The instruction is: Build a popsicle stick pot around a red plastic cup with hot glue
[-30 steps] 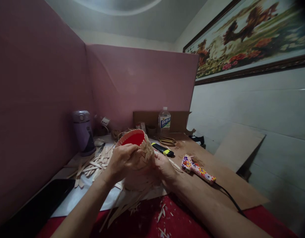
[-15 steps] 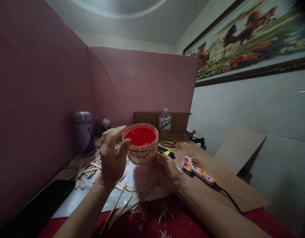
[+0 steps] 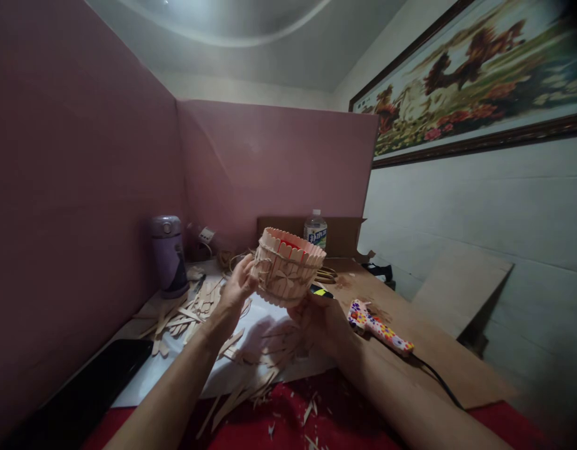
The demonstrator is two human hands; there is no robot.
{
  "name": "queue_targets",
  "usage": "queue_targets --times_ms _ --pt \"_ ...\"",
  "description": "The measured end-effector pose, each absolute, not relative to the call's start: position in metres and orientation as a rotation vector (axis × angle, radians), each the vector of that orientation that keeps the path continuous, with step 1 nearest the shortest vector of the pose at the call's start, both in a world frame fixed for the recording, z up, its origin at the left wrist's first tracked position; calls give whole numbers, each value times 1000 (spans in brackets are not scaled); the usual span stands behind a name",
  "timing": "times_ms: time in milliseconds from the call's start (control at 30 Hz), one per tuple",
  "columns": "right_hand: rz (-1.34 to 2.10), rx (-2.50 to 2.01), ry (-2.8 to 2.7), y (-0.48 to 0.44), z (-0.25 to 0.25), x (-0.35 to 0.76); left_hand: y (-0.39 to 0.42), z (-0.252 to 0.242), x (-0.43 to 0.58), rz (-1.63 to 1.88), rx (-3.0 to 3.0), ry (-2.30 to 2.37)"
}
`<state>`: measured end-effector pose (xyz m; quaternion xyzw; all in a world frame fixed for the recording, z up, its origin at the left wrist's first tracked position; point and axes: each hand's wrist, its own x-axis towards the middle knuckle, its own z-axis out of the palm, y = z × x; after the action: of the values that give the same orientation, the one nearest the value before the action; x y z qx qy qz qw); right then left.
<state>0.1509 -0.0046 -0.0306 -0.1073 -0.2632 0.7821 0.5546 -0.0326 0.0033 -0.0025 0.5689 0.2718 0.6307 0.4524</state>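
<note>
In the middle of the frame, the stick-covered pot [image 3: 288, 269] hides the lower part of the bottle [image 3: 316, 234], and its front wall covers most of the red inside. The pot and the right hand [image 3: 323, 319] hide part of the black-and-yellow tool [image 3: 322, 292]. The black flat object [image 3: 100, 387], lower left, and the framed painting [image 3: 480, 81], upper right, are cut by the edges.

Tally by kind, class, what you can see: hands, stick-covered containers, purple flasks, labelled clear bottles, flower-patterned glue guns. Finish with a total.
Hands: 2 (left hand, right hand)
Stick-covered container: 1
Purple flask: 1
Labelled clear bottle: 1
Flower-patterned glue gun: 1
Total: 6
</note>
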Motion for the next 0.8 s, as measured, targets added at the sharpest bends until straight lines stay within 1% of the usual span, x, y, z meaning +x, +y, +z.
queue_targets --times_ms 133,367,533,600,667,733,800 --pt "1829 -198 -623 -5 -30 149 -1 -1 -26 1462 1463 535" --pt "1895 -248 -673 -15 -23 143 -8 -5 -24 1438 1369 496" --pt "1838 -345 -826 -24 -20 140 -11 -4 -25 1408 1212 498" --pt "1728 -412 -966 -25 -21 139 -9 -3 -28 1385 1112 480" --pt "1514 -533 -1047 -21 -25 140 -7 -3 -32 1347 1014 402" --pt "1276 -647 -1026 -14 -29 141 -6 -3 -35 1295 946 310" --pt "1144 -664 -967 -7 -33 142 -6 -3 -36 1227 925 240"
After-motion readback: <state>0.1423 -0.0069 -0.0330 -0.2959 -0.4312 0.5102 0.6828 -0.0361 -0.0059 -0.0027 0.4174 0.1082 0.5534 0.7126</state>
